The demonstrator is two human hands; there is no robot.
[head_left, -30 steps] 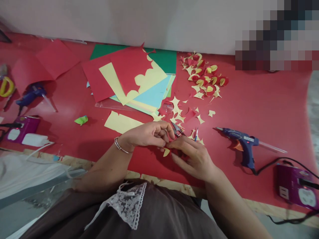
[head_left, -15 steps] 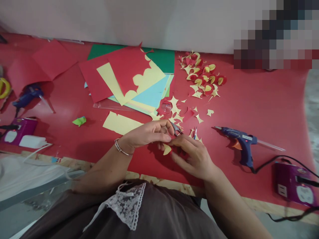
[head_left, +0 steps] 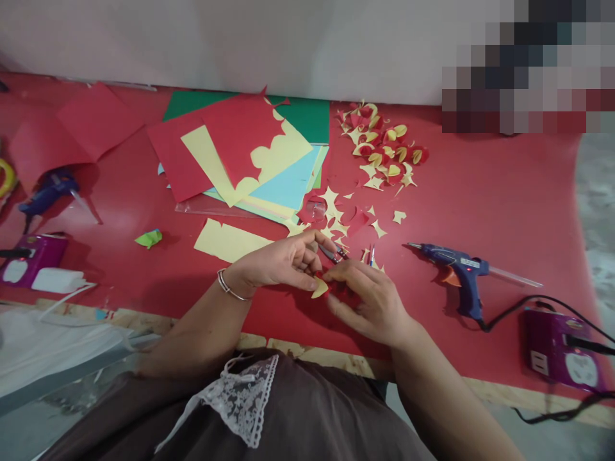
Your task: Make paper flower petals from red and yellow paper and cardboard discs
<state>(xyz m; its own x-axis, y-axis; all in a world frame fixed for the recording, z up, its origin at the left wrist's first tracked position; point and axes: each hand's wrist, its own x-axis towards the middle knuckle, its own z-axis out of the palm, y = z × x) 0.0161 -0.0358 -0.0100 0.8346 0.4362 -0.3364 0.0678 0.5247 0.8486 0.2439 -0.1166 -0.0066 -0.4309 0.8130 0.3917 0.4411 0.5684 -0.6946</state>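
Between my two hands is a small red and yellow paper piece (head_left: 319,288), its yellow side showing. My left hand (head_left: 291,261), with a bracelet at the wrist, pinches it from the left with curled fingers. From the right, the fingers of my right hand (head_left: 368,298) close on its red edge. Scissors (head_left: 332,254) lie on the table just beyond my fingertips, partly hidden. Paper scraps (head_left: 331,208) are scattered beyond them, and farther back is a pile of red and yellow paper pieces (head_left: 394,147).
A glue gun (head_left: 464,266) lies right, its cable near a purple power box (head_left: 562,349). Coloured sheets (head_left: 283,163) are stacked back left. Another glue gun (head_left: 50,192), a second purple box (head_left: 36,259) and a green paper piece (head_left: 150,239) are left.
The fingers of my left hand have shifted on the paper piece, which has turned slightly. The whole view has moved a little, so the table's things appear farther left.
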